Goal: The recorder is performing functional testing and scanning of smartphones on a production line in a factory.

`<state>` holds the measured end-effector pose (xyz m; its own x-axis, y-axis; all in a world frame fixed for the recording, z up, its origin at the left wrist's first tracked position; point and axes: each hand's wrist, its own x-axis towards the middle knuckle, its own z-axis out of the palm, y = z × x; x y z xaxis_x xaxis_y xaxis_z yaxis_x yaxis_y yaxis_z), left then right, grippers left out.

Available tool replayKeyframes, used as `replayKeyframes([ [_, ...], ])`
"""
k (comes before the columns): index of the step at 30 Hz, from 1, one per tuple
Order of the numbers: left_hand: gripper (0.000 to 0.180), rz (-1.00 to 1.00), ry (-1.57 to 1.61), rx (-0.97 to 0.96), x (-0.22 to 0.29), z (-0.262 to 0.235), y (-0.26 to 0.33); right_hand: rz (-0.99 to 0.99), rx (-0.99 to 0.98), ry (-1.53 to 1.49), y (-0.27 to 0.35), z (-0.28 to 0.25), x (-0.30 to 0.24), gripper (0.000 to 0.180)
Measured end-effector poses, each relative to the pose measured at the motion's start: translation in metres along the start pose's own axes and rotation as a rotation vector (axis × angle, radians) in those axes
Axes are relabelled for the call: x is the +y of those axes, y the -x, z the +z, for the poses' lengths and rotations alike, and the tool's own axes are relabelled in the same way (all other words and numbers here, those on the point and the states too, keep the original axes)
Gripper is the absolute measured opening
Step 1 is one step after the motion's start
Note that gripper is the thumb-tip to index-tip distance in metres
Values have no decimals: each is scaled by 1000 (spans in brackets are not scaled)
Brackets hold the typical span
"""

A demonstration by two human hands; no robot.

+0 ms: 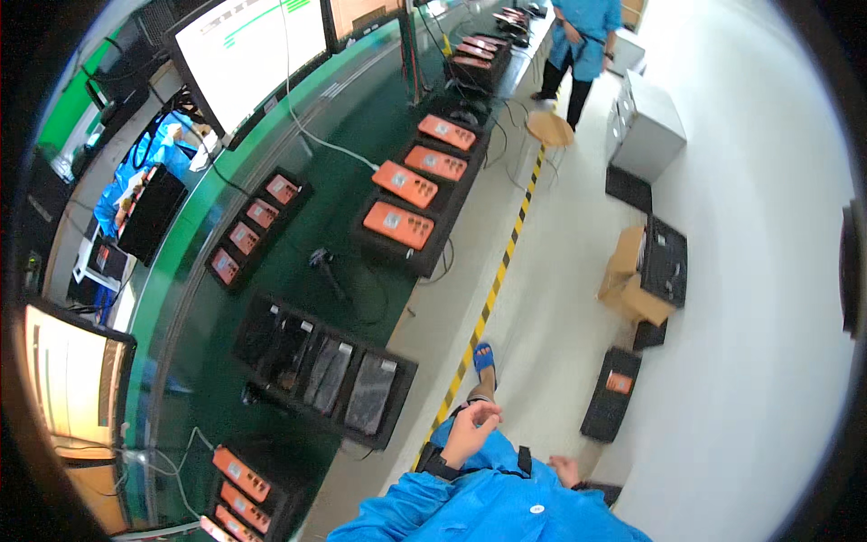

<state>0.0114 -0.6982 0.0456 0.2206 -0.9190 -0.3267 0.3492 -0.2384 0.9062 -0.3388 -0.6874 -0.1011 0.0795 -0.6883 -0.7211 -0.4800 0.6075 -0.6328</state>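
I see my left hand (470,432) raised over the blue smock sleeve, fingers loosely curled, holding nothing. My right hand (566,470) sits low by the smock, empty as far as I can tell. Nearest to the left hand: a black slotted tray of dark flat devices (323,369) on the green bench (357,126). Beyond, a black tray of orange handheld devices (417,185). Far off, a person in blue (582,41) stands.

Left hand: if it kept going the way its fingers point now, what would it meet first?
The left hand points up-right over bare floor; the blue slipper sits just beside that line. Probably nothing nearer, though depth is unclear.
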Motion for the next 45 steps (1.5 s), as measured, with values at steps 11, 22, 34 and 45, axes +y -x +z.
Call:
replayKeyframes([
  [11,15,-15,-92,56,130,34,-247,122,171,-387,-175,-121,-249,14],
  [22,19,65,-317,653,162,-8,-362,14,-264,-100,-451,-80,-450,19],
  [34,33,-100,-892,1266,158,-53,-377,-723,-823,205,-420,173,-833,33],
  [45,33,-242,-448,1307,190,-52,-361,-1593,-289,1390,-466,338,-873,28],
])
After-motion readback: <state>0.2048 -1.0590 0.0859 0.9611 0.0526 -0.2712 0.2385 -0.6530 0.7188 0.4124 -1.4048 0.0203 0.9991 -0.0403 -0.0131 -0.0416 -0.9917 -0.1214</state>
